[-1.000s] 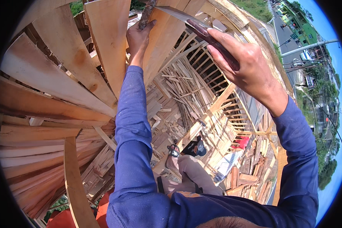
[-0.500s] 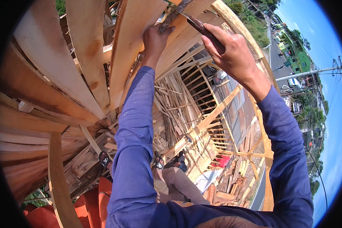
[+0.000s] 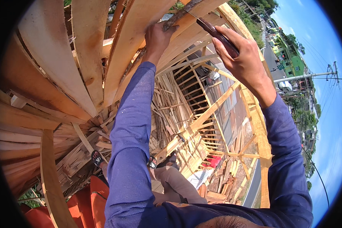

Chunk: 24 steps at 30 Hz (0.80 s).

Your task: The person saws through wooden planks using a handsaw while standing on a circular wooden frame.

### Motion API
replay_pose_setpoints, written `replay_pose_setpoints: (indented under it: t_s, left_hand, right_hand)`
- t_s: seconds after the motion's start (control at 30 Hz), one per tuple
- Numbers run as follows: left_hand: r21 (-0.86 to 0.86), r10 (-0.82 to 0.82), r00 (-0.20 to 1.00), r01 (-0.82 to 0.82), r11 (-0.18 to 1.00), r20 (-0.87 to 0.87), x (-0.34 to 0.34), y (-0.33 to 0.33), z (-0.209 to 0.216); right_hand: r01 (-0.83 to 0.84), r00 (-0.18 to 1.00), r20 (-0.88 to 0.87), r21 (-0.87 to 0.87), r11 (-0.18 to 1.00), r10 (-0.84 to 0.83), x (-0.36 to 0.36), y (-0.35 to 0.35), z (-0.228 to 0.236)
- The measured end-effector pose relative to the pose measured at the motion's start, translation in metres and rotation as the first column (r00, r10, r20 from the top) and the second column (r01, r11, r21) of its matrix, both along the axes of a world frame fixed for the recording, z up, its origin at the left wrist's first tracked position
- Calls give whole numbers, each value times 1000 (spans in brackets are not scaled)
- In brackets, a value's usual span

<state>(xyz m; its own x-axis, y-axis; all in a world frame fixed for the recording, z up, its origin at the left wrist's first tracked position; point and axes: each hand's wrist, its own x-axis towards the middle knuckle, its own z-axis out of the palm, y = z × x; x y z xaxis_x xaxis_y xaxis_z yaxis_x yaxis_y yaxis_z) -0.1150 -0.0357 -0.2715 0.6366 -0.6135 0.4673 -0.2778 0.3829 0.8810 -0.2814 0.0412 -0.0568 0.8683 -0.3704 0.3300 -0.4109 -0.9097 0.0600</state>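
Pale, tan-edged wooden planks fan across the left side, narrowing toward a crowded meeting point at near left. To their right, a long timber beam slants from near left to far right over loose wood scraps. Both of the person's forearms, in blue sleeves, reach toward the far side. The right hand is closed around a dark brown handle; the left hand is wrapped around a rough, dark wooden strip, thumb pointing to the right. This strip lies to the far left of the right hand, its long axis running from the left hand toward far right, so the left hand is the nearer one. Smallest, a thin blade, seen nearly edge-on, extends far left from the handle, crosswise to the strip; whether they touch cannot be told.
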Motion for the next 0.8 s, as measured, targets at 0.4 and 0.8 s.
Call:
replay_pose_setpoints:
  t_s: [0.4,0.8]
  left_hand:
    - [24,37,998,-38,999,57,31,3,1]
    - [5,111,980,-113,994,166,52,2,1]
  right_hand:
    - [174,984,-58,71,982,-170,-34,38,24]
    - [149,983,-95,-100,984,-158,-100,102,45]
